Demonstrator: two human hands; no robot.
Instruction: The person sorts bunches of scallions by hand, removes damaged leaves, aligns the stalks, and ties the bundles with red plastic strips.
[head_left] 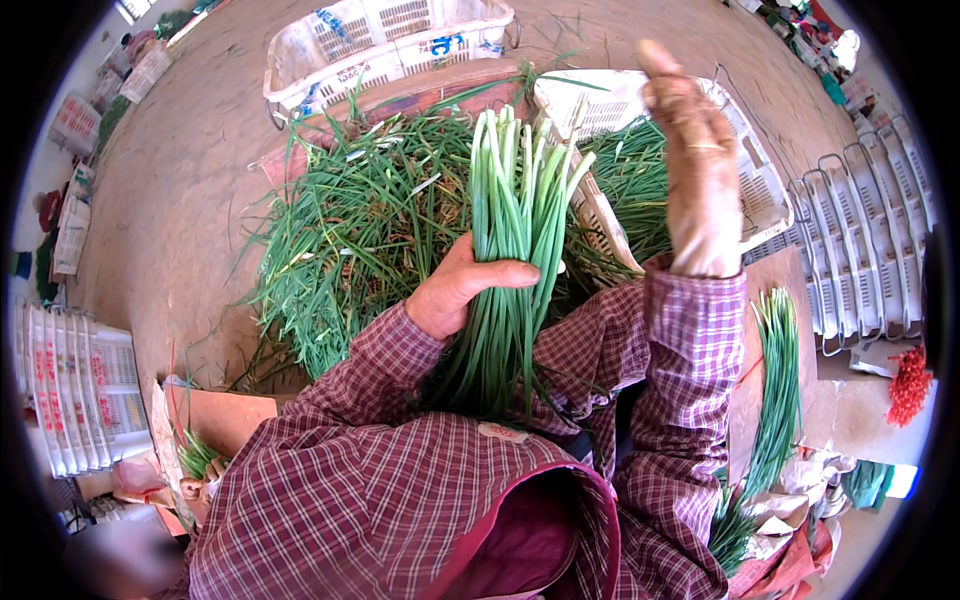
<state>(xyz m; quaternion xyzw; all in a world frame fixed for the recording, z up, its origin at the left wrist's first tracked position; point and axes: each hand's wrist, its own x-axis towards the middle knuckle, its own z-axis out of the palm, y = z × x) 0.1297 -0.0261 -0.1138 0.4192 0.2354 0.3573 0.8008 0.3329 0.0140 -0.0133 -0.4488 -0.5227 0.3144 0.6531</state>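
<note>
My left hand (452, 285) is wrapped round a thick bunch of chives (505, 215), thumb across the front. The pale cut ends point up and away from me, and the green leaves hang down toward my lap. To the right, my right hand (700, 160) is raised with its fingers stretched out, holding nothing I can see. It hovers over a white plastic crate (765, 185) with more chives inside. A tangled heap of loose green leaves (350, 240) lies in front of my left forearm.
Another white crate (390, 65) stands beyond the heap. Stacks of white crates rise at right (860, 240) and left (85, 390). A long chive bundle (775, 385) lies by my right elbow, near a red bunch of ties or strands (908, 387). Another person's blurred form is at lower left.
</note>
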